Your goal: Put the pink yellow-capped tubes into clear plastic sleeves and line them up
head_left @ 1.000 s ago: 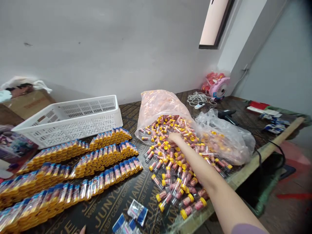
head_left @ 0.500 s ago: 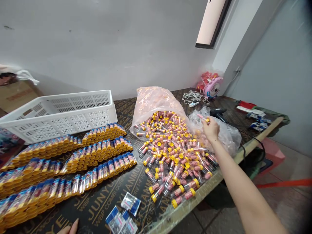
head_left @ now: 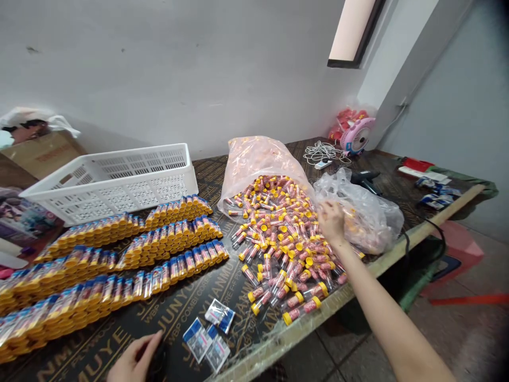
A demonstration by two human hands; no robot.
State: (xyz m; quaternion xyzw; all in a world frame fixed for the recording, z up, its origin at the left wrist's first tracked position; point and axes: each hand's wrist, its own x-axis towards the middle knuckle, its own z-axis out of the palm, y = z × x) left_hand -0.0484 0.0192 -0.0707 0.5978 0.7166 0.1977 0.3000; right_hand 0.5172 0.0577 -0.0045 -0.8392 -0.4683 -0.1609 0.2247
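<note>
My right hand [head_left: 332,222], fingers curled, is over the right edge of a heap of small clear tubes [head_left: 284,249] with yellow caps and pink contents. What its fingers hold, if anything, is hidden. Right beside it lies a clear plastic bag [head_left: 368,225] with yellowish things inside. The heap spills from the mouth of a large translucent bag [head_left: 260,154]. At the bottom edge my left hand [head_left: 133,361] rests low over the dark table, thumb and forefinger apart, seemingly with nothing in it. Small blue-and-white packets [head_left: 207,345] lie to its right.
Stacked rows of tubes with blue wrap and yellow ends [head_left: 163,236] fill the left of the table [head_left: 175,318]. Behind them stands a white plastic crate [head_left: 155,185]. A pink fan [head_left: 358,138], a white cable [head_left: 322,153] and a black tool [head_left: 366,180] are back right.
My right hand, which held up a yellow-capped tube, has come down and slightly left to the heap. My left hand has come further into view from the bottom edge. The view has shifted slightly.
</note>
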